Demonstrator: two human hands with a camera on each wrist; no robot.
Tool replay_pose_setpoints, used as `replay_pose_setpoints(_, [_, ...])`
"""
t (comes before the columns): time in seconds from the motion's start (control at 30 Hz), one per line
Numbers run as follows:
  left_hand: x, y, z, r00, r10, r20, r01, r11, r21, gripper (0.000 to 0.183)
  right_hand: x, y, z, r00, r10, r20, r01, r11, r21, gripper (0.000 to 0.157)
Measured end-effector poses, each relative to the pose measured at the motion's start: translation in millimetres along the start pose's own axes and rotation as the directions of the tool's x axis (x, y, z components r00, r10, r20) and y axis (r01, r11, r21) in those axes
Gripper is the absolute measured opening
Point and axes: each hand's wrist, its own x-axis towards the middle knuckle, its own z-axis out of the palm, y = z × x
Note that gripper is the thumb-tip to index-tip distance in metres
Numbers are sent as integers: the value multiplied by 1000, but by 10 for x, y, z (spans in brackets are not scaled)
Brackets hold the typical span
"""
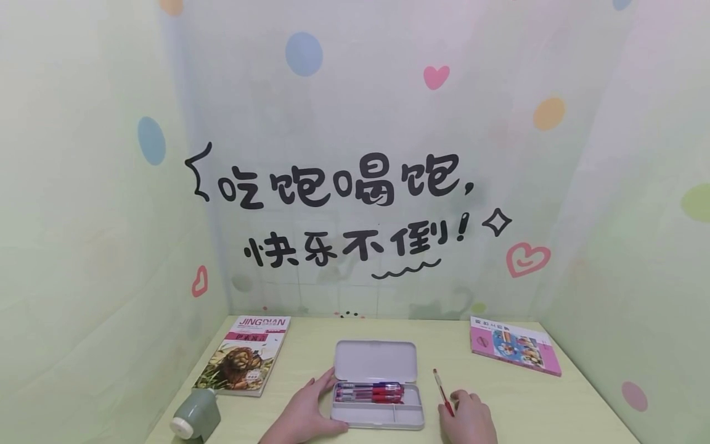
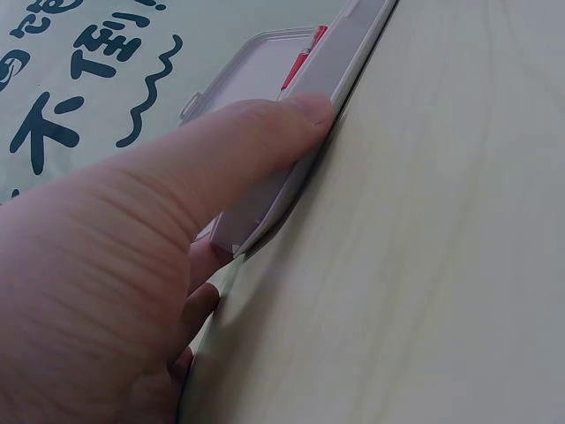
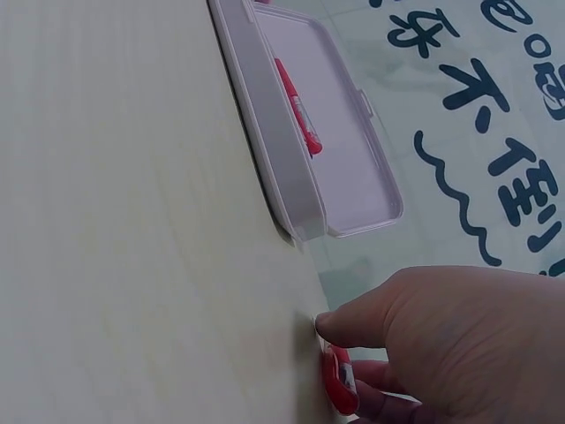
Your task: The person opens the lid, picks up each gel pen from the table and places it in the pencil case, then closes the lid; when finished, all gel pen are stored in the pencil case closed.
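Note:
An open pencil case [image 1: 407, 415] lies on the table with its lid raised at the back. Several pens [image 1: 370, 393] with red and blue parts lie in its rear compartment. My left hand [image 1: 307, 412] grips the case at its left end; in the left wrist view the thumb rests on the front wall and the fingers go round the side. To the right of the case, my right hand [image 1: 470, 419] pinches a red pen [image 1: 442, 390] whose slim end points away from me. In the right wrist view, the fingers partly hide this pen [image 3: 338, 384].
A magazine [image 1: 244, 354] with a lion on its cover lies at the left, a grey-green bottle [image 1: 198, 414] with a pale cap near it. At the back right is a pink book [image 1: 516, 346]. Printed walls enclose the table [image 1: 532, 407] on three sides.

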Motion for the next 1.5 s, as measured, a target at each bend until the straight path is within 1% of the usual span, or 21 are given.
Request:
replay_pose_setpoints(0.2, [1, -12, 13, 1000, -8, 1, 8, 1000, -4, 130, 9, 30, 30, 1000, -13, -19, 13, 1000, 11, 28])
replay_pose_setpoints(0.37, [-1, -14, 14, 1000, 5, -7, -5, 1000, -4, 130, 15, 44, 49, 999, -20, -35, 21, 1000, 21, 18])
replay_pose_setpoints(0.57, [-7, -8, 13, 1000, -3, -5, 3, 1000, -8, 130, 20, 39, 55, 999, -4, -33, 4, 1000, 27, 16])
replay_pose_setpoints(0.7, [13, -10, 10, 999, -31, 11, 31, 999, -17, 130, 16, 25, 52, 999, -7, -47, 9, 999, 42, 14])
replay_pose_setpoints(0.8, [17, -5, 9, 999, -42, 16, 42, 999, -21, 130, 10, 12, 43, 997, -22, -78, 26, 998, 58, 13])
replay_pose_setpoints(0.93, [4, -11, 12, 1000, -19, 1, 19, 1000, -12, 130, 13, -31, 53, 992, -42, -123, 50, 997, 65, 13])
replay_pose_setpoints(1.07, [-1, -12, 11, 1000, -12, -5, 12, 1000, -8, 131, 7, -130, 69, 986, -66, -154, 76, 995, 60, 12])
replay_pose_setpoints(1.17, [-9, -7, 7, 1000, -16, -4, 16, 1000, -1, 132, -4, -232, 79, 981, -101, -166, 112, 992, 59, 9])
replay_pose_setpoints(1.33, [-15, -10, 7, 1000, -10, -11, 10, 1000, 15, 133, -29, -459, 134, 972, -181, -152, 188, 982, 33, 6])
replay_pose_setpoints(1.5, [-17, -9, 15, 1000, -13, -5, 13, 1000, 6, 132, -64, -689, 261, 950, -284, -132, 281, 959, -41, 7])
